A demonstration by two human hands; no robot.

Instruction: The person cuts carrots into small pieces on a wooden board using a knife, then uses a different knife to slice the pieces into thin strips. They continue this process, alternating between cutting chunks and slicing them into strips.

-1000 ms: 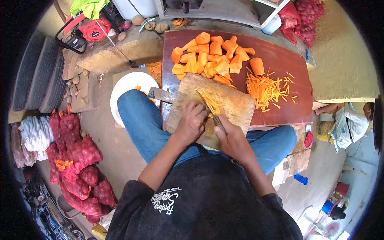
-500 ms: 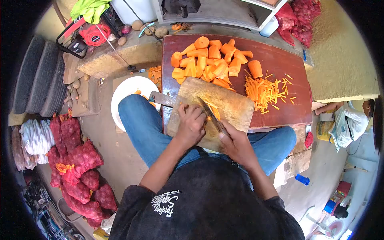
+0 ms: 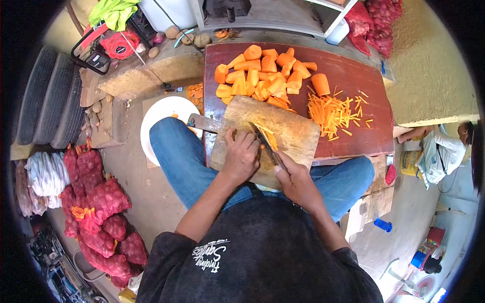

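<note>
My right hand [image 3: 295, 179] is closed round the handle of a knife [image 3: 264, 140], its blade resting over the wooden cutting board [image 3: 298, 134]. Beside the blade, my left hand [image 3: 241, 153] presses down with bent fingers on a piece of carrot, mostly hidden under the fingertips. Thin carrot strips [image 3: 268, 134] lie on the board against the far side of the blade. Beyond the board is a pile of peeled carrot chunks [image 3: 268, 76], and to its right a heap of cut carrot sticks [image 3: 331, 113]. A cleaver-like blade [image 3: 204, 123] sticks out at the board's left edge.
The dark red table [image 3: 361, 76] carries the board and carrots. A white basin [image 3: 151, 113] stands left of my knee. Red net sacks [image 3: 101, 212] lie on the floor at left, near stacked tyres [image 3: 53, 101]. Another person [image 3: 444, 151] is at far right.
The view has shifted slightly. My hands, the knife and the board stay in almost the same places, with the left hand still on the carrot piece.
</note>
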